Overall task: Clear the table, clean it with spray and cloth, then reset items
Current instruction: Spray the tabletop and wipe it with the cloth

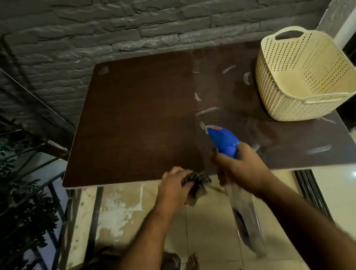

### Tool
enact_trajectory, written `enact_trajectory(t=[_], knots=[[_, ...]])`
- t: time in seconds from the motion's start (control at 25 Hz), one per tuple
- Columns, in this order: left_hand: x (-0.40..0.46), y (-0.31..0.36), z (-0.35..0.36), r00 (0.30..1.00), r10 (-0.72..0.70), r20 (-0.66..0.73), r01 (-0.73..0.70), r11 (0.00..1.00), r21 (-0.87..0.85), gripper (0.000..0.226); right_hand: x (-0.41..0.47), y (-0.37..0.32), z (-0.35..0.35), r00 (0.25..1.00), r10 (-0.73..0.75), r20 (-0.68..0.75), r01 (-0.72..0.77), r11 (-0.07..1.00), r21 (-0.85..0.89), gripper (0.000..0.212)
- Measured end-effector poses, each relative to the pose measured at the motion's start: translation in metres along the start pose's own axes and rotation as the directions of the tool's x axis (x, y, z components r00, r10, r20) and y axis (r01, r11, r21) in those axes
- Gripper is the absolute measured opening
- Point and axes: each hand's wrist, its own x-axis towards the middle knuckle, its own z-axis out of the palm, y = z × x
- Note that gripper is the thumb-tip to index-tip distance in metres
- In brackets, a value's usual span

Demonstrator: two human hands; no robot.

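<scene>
Blue-headed spray bottle upright; cloth seemingly bunched.

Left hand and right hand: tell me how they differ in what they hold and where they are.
The left hand grips a dark crumpled cloth at the table's near edge; the right hand grips a spray bottle with a blue head. The left hand sits low by the edge, while the right hand aims the bottle's nozzle over the tabletop. Both hands are curled round cleaning tools.

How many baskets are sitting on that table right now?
1. A cream perforated basket stands on the far right corner of the brown table. No other basket shows, though the view cuts off past the table's right edge.
</scene>
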Motion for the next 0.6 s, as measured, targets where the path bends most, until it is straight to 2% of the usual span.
enact_trajectory(t=[0.16,0.28,0.4,0.6], knots=[[-0.016,0.031,-0.036,0.989,-0.043,-0.141,0.022,0.989,-0.145,0.033,-0.002,-0.017,-0.004,0.983,-0.136,-0.123,0.140,0.990,0.023,0.011],[-0.024,0.043,-0.060,0.982,-0.054,-0.182,0.009,0.970,-0.241,0.028,-0.008,-0.039,-0.010,0.961,-0.197,-0.193,0.215,0.974,0.075,0.022],[-0.037,0.052,-0.079,0.968,-0.057,-0.245,-0.022,0.952,-0.306,0.023,-0.015,-0.055,-0.019,0.932,-0.257,-0.255,0.292,0.950,0.108,0.024],[-0.032,0.066,-0.079,0.957,-0.115,-0.267,-0.009,0.907,-0.421,0.023,-0.019,-0.043,-0.049,0.871,-0.293,-0.395,0.338,0.940,0.049,0.026]])
